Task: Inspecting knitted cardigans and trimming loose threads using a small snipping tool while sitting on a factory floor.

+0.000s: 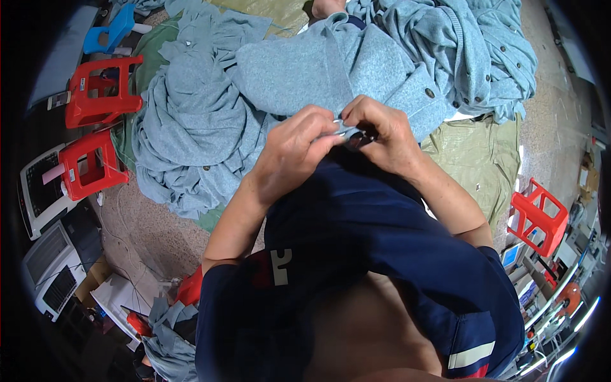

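Note:
A light blue-grey knitted cardigan (293,70) lies spread out just beyond my hands, a dark button showing near its right edge. My left hand (299,149) is closed, pinching a small fold of the knit between thumb and fingertips. From the other side my right hand (388,137) pinches the same fold, its fingertips almost touching the left ones. Under the right fingers sits a small dark, shiny item, partly hidden, that I cannot make out.
A heap of blue-grey knitwear (191,114) lies to the left, and buttoned cardigans (484,57) pile up at the far right. Olive sheeting (480,156) covers part of the floor. Red plastic stools (95,165) stand at the left, and another red stool (541,216) at the right.

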Demonstrator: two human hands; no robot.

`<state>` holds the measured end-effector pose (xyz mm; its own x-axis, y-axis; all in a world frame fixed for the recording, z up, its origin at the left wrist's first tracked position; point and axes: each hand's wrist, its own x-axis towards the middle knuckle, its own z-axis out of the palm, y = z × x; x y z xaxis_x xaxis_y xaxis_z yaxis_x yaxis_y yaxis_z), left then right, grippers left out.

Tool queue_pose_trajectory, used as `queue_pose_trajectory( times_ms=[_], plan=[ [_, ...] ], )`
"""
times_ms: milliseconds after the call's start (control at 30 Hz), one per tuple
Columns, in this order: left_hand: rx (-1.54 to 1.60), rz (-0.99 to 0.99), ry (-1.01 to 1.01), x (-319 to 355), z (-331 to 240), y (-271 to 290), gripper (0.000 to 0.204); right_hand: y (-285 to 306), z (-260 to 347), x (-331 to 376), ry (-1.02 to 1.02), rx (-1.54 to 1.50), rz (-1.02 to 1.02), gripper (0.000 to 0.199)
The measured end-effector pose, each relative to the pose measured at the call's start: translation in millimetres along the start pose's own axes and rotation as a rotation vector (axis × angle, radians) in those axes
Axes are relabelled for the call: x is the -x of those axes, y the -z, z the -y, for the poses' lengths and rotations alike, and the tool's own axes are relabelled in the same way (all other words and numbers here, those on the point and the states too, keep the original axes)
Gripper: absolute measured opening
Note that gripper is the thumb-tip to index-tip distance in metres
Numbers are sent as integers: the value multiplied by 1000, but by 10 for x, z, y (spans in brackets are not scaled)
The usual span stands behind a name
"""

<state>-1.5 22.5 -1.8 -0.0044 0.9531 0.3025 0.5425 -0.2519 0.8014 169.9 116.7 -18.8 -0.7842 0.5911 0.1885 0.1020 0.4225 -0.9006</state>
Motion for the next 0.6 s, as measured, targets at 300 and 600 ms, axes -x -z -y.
queue_pose_trajectory(
  times_ms=[300, 600],
  plan=[
    [-65, -114, -124, -93, 78, -172, 18, -24, -60, -1, 196, 199, -229, 28],
    [-353, -289, -294, -65, 250, -348, 23, -88, -115, 4, 392, 329, -300, 21]
  ],
)
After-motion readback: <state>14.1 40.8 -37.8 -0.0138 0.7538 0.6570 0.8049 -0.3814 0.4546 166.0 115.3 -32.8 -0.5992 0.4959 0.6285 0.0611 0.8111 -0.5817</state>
